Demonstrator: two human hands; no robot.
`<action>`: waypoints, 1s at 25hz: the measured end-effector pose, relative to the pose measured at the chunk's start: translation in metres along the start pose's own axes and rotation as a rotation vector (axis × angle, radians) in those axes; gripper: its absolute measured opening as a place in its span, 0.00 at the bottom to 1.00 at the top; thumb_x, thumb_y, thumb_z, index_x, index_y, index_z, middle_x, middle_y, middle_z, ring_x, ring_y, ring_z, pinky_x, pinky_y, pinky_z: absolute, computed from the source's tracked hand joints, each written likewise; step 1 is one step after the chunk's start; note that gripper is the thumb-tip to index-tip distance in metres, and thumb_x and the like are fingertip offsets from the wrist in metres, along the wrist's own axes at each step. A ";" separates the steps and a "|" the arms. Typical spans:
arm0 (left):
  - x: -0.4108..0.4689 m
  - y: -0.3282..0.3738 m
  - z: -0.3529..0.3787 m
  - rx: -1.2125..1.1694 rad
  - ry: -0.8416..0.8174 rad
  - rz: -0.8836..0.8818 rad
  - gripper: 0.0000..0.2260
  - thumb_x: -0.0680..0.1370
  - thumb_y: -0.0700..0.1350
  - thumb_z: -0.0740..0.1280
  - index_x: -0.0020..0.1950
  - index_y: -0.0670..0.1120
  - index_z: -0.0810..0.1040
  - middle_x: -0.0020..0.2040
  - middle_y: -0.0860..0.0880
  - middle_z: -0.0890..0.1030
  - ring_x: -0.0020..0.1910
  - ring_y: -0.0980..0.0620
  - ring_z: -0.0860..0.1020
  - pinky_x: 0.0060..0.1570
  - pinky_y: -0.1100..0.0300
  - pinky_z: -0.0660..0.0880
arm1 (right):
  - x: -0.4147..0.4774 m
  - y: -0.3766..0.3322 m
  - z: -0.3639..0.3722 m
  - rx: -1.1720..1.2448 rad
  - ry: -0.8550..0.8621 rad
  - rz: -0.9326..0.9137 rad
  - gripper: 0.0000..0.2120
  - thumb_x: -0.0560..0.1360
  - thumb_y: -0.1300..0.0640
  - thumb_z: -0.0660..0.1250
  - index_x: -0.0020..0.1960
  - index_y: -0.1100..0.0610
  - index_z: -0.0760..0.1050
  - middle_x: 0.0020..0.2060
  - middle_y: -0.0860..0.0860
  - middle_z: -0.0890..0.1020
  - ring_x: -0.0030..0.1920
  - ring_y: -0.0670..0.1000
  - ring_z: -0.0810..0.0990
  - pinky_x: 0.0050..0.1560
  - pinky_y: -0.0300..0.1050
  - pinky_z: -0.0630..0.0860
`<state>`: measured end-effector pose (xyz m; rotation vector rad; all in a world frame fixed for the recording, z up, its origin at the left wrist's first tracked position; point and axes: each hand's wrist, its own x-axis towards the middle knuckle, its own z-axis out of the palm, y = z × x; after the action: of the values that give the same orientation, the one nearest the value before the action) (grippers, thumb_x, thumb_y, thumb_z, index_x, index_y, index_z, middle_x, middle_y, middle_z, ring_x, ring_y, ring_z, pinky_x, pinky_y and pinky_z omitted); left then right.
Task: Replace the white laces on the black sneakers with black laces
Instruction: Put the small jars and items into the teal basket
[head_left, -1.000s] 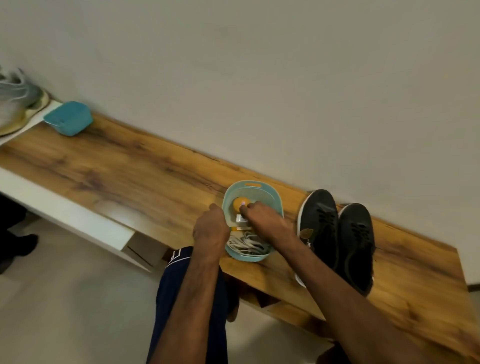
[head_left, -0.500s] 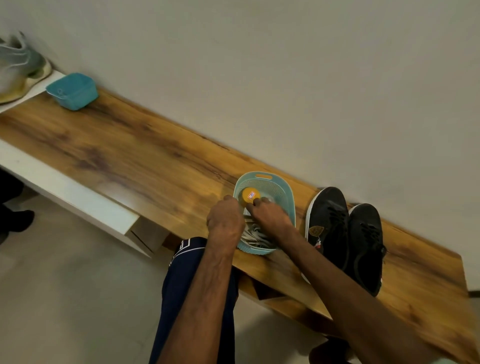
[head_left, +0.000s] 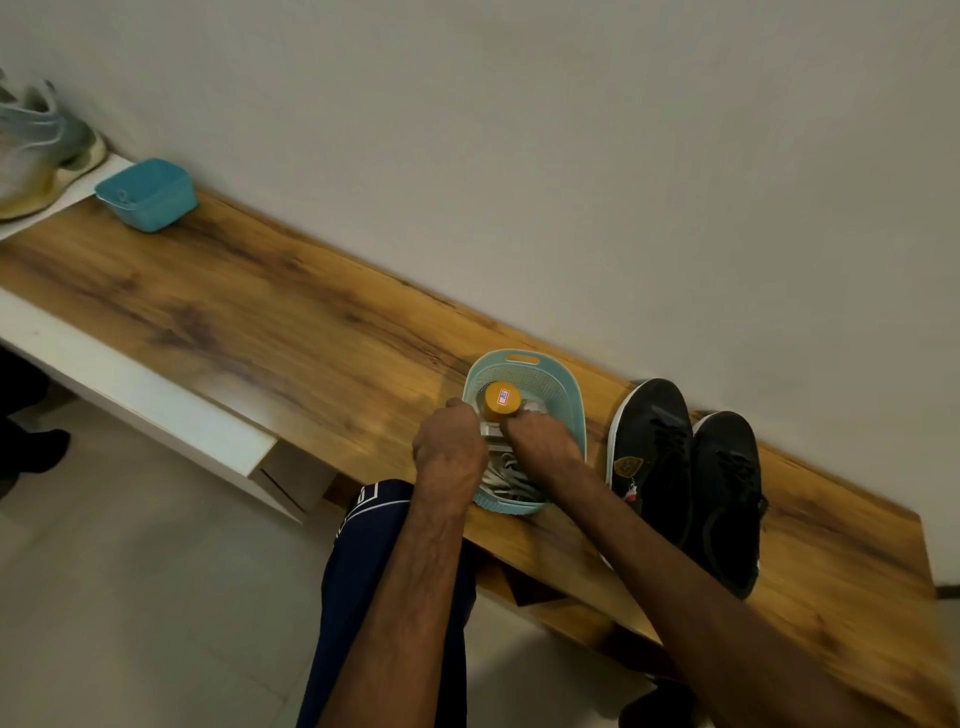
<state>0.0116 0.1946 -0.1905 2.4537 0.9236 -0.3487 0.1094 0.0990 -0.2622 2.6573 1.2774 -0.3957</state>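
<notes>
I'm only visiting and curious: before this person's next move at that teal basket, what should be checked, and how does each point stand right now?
1. The basket rests on the bench, near its front edge: ok.
2. The pale laces lie inside the basket: ok.
3. The black sneakers stand side by side, right of the basket and apart from it: ok.
4. The laces on the black sneakers look dark, not white: ok.
5. The left hand is at the basket's left rim; its grip: cannot tell.
6. The right hand is inside the basket by the orange-capped item; what it holds: cannot tell.
</notes>
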 end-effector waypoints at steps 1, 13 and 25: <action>0.000 0.000 0.000 -0.001 0.001 0.000 0.15 0.81 0.40 0.63 0.66 0.38 0.69 0.61 0.40 0.77 0.59 0.43 0.77 0.49 0.54 0.74 | 0.000 -0.003 0.001 0.027 -0.008 0.004 0.12 0.78 0.66 0.65 0.60 0.62 0.77 0.57 0.60 0.82 0.55 0.59 0.82 0.52 0.53 0.79; 0.003 0.005 0.001 -0.058 0.053 0.016 0.13 0.80 0.40 0.65 0.64 0.38 0.70 0.60 0.40 0.78 0.59 0.43 0.77 0.50 0.55 0.75 | -0.014 -0.007 0.006 0.196 -0.011 0.079 0.16 0.79 0.65 0.62 0.66 0.62 0.73 0.59 0.59 0.81 0.56 0.58 0.81 0.56 0.53 0.79; 0.004 0.008 0.007 -0.035 0.057 0.010 0.13 0.80 0.39 0.65 0.64 0.37 0.71 0.60 0.39 0.77 0.59 0.42 0.77 0.52 0.53 0.75 | -0.009 0.006 0.001 0.268 0.047 0.253 0.14 0.78 0.66 0.63 0.63 0.63 0.75 0.59 0.60 0.80 0.57 0.60 0.81 0.56 0.55 0.79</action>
<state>0.0196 0.1885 -0.1952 2.4471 0.9327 -0.2590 0.1088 0.0880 -0.2602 3.0196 0.9386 -0.4993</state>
